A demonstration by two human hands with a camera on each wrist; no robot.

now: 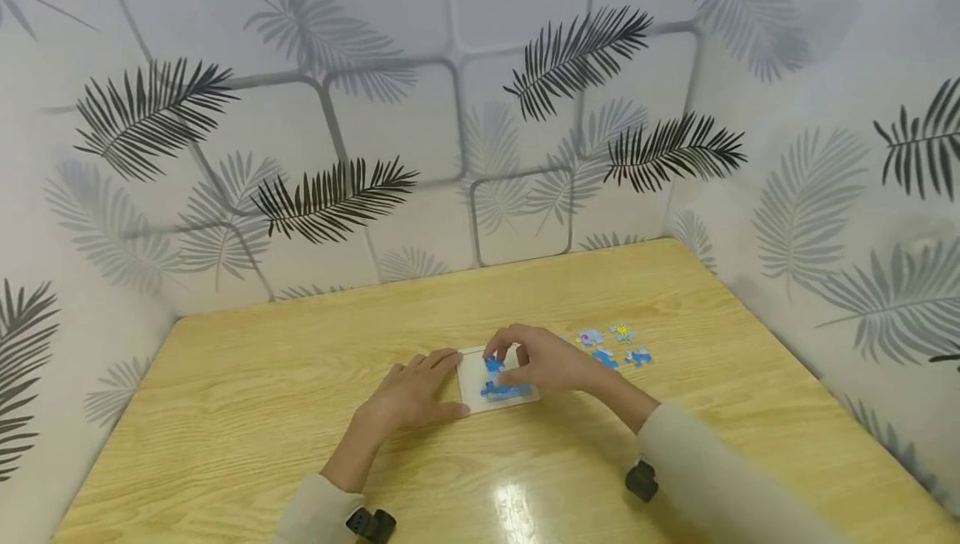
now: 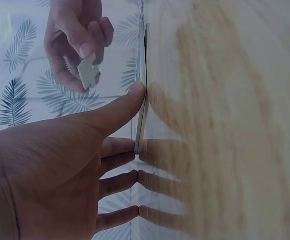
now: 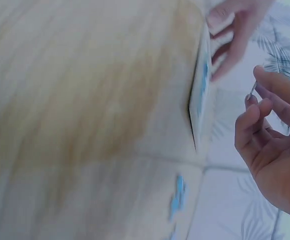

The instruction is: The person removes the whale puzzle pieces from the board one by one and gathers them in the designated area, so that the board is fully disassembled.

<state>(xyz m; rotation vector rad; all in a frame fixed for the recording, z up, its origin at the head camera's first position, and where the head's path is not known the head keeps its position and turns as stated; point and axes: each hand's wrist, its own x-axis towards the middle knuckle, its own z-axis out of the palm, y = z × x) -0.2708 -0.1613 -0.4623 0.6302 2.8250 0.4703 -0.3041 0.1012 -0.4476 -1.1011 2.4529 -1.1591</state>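
A white puzzle board (image 1: pixel 472 373) lies flat on the table, with blue joined puzzle pieces (image 1: pixel 507 391) along its lower part. My right hand (image 1: pixel 551 361) hovers over the board and pinches a blue puzzle piece (image 1: pixel 492 365) between thumb and fingers. In the left wrist view the pale edge and back of that puzzle piece (image 2: pixel 88 72) show, held up off the board. Fingers extended, my left hand (image 1: pixel 408 394) rests at the board's left side, its index fingertip by the upper corner and its thumb by the lower one.
Several loose puzzle pieces (image 1: pixel 604 358) lie on the wooden table (image 1: pixel 300 377) to the right of the board, partly behind my right forearm. Leaf-patterned walls (image 1: pixel 405 127) border the table at the back and sides.
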